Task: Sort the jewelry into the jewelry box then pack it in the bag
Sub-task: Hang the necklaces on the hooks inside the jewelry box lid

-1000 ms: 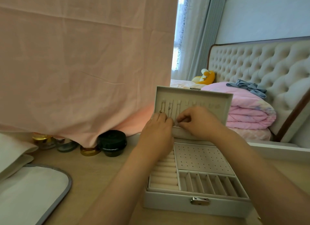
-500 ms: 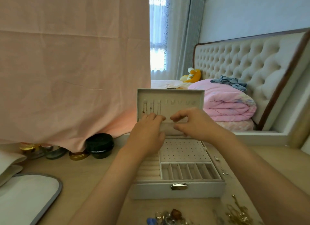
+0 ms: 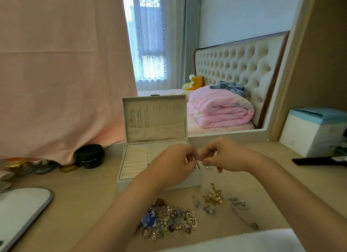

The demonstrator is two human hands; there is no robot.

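The stiff jewelry box (image 3: 155, 127) stands open mid-frame on the surface (image 3: 84, 195), and I'd lift it by its base; the light, snag-prone jewelry (image 3: 169, 219) lies heaped lower centre; my left grip (image 3: 174, 165) and right grip (image 3: 227, 158) pinch together, on what I cannot tell.

big pink cloth (image 3: 62, 73) draped over the left, little black case (image 3: 89, 156) and a gold-lidded jar (image 3: 68, 168) tucked under it, folded pink quilt (image 3: 219, 109) by a tufted headboard (image 3: 238, 64), white-blue box (image 3: 313, 131) far right

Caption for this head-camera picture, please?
Left hand and right hand, fingertips close, over the open jewelry box beside loose jewelry.
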